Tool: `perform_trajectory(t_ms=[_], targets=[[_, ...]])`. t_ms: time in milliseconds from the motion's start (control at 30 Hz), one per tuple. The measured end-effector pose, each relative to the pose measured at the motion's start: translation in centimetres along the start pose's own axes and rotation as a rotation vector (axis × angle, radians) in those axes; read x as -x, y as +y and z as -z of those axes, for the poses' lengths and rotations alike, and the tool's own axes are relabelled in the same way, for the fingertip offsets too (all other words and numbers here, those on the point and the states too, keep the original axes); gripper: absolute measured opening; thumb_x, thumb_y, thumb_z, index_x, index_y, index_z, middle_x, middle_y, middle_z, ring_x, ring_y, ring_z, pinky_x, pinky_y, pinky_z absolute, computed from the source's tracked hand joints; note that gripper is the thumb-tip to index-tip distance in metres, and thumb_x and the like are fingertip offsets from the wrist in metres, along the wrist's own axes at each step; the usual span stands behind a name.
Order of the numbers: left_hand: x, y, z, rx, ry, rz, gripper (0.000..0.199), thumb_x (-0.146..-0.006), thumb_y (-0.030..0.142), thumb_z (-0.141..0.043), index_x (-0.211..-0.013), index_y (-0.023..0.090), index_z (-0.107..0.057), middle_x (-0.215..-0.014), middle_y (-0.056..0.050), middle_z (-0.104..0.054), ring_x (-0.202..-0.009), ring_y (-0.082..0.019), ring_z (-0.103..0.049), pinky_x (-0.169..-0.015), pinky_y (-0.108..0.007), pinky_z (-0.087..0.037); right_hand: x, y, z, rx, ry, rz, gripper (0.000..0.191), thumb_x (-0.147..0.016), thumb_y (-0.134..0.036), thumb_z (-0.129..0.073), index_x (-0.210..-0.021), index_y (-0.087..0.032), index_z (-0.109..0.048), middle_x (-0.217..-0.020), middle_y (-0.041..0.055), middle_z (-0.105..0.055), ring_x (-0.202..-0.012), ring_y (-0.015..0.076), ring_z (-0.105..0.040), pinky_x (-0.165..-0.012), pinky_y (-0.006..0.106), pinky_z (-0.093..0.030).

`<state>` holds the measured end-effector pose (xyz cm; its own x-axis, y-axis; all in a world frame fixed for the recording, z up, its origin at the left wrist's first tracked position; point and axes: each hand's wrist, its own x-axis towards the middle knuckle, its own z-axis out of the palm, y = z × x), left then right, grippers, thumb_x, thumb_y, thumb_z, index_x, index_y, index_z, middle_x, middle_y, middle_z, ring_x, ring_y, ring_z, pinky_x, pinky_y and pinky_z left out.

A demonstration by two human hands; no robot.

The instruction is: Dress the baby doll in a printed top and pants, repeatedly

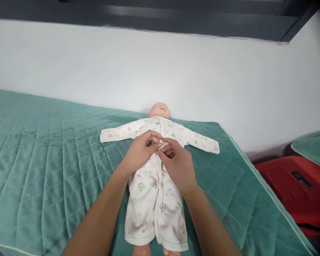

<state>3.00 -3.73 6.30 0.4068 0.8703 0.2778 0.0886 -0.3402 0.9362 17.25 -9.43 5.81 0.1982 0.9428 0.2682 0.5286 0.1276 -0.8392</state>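
Note:
A baby doll (159,110) lies on its back, head toward the wall, in a white printed shirt (149,124) with both sleeves spread wide. White printed pants (156,209) cover its legs down to near the feet. Over the middle of the shirt front, my left hand (145,149) pinches the shirt's edge between thumb and fingers. Close against it, my right hand (176,160) also pinches the shirt's front edge. The fingertips nearly meet, and a small bit of white cloth shows between them. Any fastener there is too small to tell.
A green quilted cover (56,160) lies under the doll, with a pale piped edge at the right. Behind it is a white wall (122,67) below a dark ledge (149,17). A red case (290,188) stands at the right, near a green cloth (314,145).

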Motion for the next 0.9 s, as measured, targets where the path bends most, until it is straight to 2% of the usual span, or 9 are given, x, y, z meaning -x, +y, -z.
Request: perform_trajectory(t_ms=[133,300,667,767,833,900], targets=[[-0.1,-0.2,0.4,-0.003,-0.016,-0.01,0.018,-0.09,0.032,-0.058,-0.105,0.023,-0.065,-0.084,0.0,-0.068,-0.084,-0.016,-0.063,-0.078,-0.028,-0.047,0.1,0.2,0.2,-0.056,-0.019,0.016,0.024,-0.086,-0.033,-0.062,-0.11,-0.029,-0.066,-0.077,-0.0038,-0.069,-0.062,0.0144,-0.06,-0.063,0.028,-0.048],[-0.1,-0.2,0.5,0.011,-0.027,-0.015,0.022,-0.09,0.03,-0.057,-0.11,0.022,-0.064,-0.084,0.001,-0.067,-0.082,-0.014,-0.062,-0.078,-0.027,-0.046,0.2,0.8,0.3,-0.092,0.035,0.051,0.021,-0.093,-0.034,-0.054,-0.109,-0.026,-0.065,-0.083,-0.0013,-0.071,-0.072,0.0159,-0.064,-0.069,0.029,-0.048],[-0.1,-0.1,0.6,-0.119,-0.017,-0.006,0.025,-0.084,0.022,-0.057,-0.107,0.024,-0.067,-0.075,0.003,-0.06,-0.072,-0.013,-0.055,-0.072,-0.027,-0.044,0.3,0.9,0.3,0.087,0.144,0.086,0.023,-0.093,-0.038,-0.052,-0.097,-0.028,-0.073,-0.083,0.0012,-0.072,-0.078,0.0211,-0.066,-0.074,0.033,-0.049],[0.0,-0.4,0.5,-0.141,0.053,-0.015,0.021,-0.086,0.025,-0.056,-0.102,0.024,-0.068,-0.077,0.002,-0.062,-0.072,-0.013,-0.056,-0.071,-0.027,-0.045,0.4,1.0,0.3,0.009,0.181,0.056,0.022,-0.093,-0.039,-0.053,-0.097,-0.027,-0.071,-0.08,0.0002,-0.071,-0.073,0.0194,-0.064,-0.071,0.033,-0.05],[-0.2,-1.0,0.6,-0.191,0.172,-0.037,0.018,-0.087,0.026,-0.056,-0.099,0.023,-0.069,-0.083,0.001,-0.065,-0.075,-0.014,-0.058,-0.073,-0.028,-0.047,0.2,1.2,0.6,-0.055,0.237,0.052,0.021,-0.092,-0.039,-0.054,-0.097,-0.026,-0.07,-0.083,0.0008,-0.07,-0.075,0.0185,-0.064,-0.072,0.032,-0.051],[-0.5,-1.8,0.9,-0.283,0.303,-0.098,0.018,-0.088,0.025,-0.054,-0.098,0.023,-0.069,-0.094,-0.002,-0.068,-0.088,-0.017,-0.06,-0.082,-0.031,-0.049,-0.2,1.8,1.0,-0.074,0.293,0.099,0.02,-0.093,-0.037,-0.054,-0.099,-0.025,-0.069,-0.094,0.003,-0.071,-0.086,0.0194,-0.065,-0.078,0.033,-0.052]])
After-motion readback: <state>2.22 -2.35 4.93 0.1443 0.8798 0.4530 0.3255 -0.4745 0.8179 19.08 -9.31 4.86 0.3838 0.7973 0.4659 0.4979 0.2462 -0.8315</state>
